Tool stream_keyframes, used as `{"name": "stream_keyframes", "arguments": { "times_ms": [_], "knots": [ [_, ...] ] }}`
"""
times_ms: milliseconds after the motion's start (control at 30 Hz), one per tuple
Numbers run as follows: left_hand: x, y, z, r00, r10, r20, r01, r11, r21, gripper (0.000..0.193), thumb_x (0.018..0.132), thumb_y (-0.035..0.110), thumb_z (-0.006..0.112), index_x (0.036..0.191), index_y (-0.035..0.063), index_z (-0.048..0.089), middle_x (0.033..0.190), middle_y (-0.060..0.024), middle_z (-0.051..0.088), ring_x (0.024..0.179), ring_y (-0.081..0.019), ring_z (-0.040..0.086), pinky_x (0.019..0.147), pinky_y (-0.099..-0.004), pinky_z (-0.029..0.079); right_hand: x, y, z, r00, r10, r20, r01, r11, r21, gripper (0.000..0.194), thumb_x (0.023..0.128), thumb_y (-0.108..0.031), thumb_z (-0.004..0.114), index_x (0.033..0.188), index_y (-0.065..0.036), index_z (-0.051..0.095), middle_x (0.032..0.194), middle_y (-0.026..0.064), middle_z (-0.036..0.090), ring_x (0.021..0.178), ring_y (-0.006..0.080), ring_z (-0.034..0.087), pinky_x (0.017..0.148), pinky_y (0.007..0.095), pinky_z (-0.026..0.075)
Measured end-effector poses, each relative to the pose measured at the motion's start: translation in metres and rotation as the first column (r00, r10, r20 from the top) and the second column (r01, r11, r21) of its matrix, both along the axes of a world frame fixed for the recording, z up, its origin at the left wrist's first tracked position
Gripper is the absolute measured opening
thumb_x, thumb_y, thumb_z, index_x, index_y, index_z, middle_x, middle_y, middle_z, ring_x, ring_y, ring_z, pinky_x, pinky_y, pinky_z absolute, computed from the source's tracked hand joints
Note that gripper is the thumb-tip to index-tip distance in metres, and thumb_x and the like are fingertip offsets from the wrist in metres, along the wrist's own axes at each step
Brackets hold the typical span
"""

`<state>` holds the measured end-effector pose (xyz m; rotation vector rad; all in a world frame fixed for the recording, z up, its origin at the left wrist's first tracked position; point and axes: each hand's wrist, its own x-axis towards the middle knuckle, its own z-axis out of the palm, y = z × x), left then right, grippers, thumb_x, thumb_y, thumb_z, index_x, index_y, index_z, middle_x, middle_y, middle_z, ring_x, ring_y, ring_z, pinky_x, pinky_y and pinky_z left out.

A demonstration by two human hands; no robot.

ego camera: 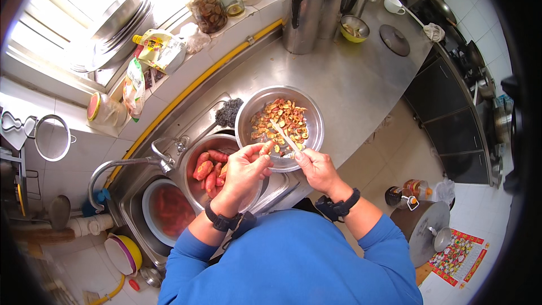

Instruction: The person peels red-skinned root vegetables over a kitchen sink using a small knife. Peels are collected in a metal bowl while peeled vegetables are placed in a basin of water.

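Over the near edge of a steel bowl (320, 135), my left hand (247, 169) pinches a small reddish-yellow piece of root vegetable (266, 148) between its fingers. My right hand (317, 169) grips a knife (286, 135) with a pale, narrow blade that points up and left across the bowl. Many small yellow slices with red skin (286, 118) lie in that bowl. Left of it, partly behind my left hand, a second steel bowl (184, 165) holds red-skinned sweet potatoes (205, 170), some with cut yellow faces.
A basin (148, 216) of reddish water with submerged roots stands in the sink under the faucet (123, 162). A black scouring pad (228, 112) lies behind the bowls. Tall steel canisters (301, 17), a small yellow-green bowl (355, 37) and a dark lid (394, 40) stand on the steel counter (338, 76).
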<state>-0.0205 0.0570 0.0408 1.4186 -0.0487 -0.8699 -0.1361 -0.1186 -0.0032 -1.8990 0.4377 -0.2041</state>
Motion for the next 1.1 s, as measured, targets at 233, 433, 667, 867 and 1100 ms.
{"name": "stream_keyframes", "arguments": {
  "times_ms": [233,433,667,867,1100],
  "knots": [
    [-0.002,0.002,-0.006,0.997,0.022,0.079,-0.01,0.989,-0.148,0.034,0.094,0.011,0.067,0.124,-0.0023,0.06,0.096,-0.0088,0.072,0.07,-0.0101,0.066,0.06,-0.0215,0.052,0.014,0.013,0.02,0.982,0.101,0.161,-0.14,0.957,0.254,0.037,0.104,-0.032,0.053,0.083,-0.002,0.062,0.064,-0.0024,0.053,0.058,0.0078,0.046,0.053,0.0262,0.039],
    [-0.003,0.004,-0.015,0.998,0.022,0.056,-0.012,0.985,-0.174,0.034,0.097,0.011,0.064,0.129,-0.0025,0.059,0.093,-0.009,0.071,0.067,-0.0102,0.063,0.06,-0.0229,0.051,0.013,0.018,0.035,0.989,0.124,0.084,-0.122,0.992,-0.033,0.036,0.099,-0.04,0.058,0.086,-0.006,0.063,0.075,0.0164,0.065,0.072,0.0387,0.066,0.06,0.0444,0.05],
    [-0.004,0.003,-0.02,1.0,0.002,0.013,0.001,0.972,-0.235,0.03,0.1,0.015,0.059,0.125,-0.0021,0.06,0.086,-0.0062,0.067,0.065,-0.0102,0.059,0.06,-0.0225,0.048,0.005,0.016,0.021,0.995,0.089,0.041,-0.086,0.994,-0.068,0.038,0.099,-0.04,0.056,0.083,-0.006,0.062,0.074,0.0174,0.065,0.071,0.0397,0.065,0.061,0.046,0.05],
    [0.005,0.005,-0.013,0.99,0.044,-0.136,-0.082,0.953,-0.29,0.027,0.099,0.014,0.059,0.121,-0.001,0.062,0.084,-0.0057,0.064,0.063,-0.0112,0.057,0.059,-0.0217,0.047,-0.023,0.004,-0.011,0.988,0.001,-0.156,-0.002,1.0,-0.012,0.044,0.1,-0.041,0.054,0.08,-0.003,0.06,0.07,0.0189,0.062,0.068,0.0372,0.064,0.062,0.0452,0.049],
    [0.004,0.002,-0.01,0.98,-0.055,-0.189,0.001,0.962,-0.274,0.027,0.098,0.016,0.055,0.117,-0.0031,0.062,0.08,-0.0073,0.062,0.062,-0.0133,0.055,0.057,-0.0231,0.045,-0.02,-0.005,0.006,0.999,0.049,-0.023,-0.048,0.998,0.03,0.04,0.1,-0.038,0.057,0.08,-0.003,0.061,0.065,0.0135,0.057,0.061,0.0249,0.058,0.058,0.0378,0.047]
  ]
}}
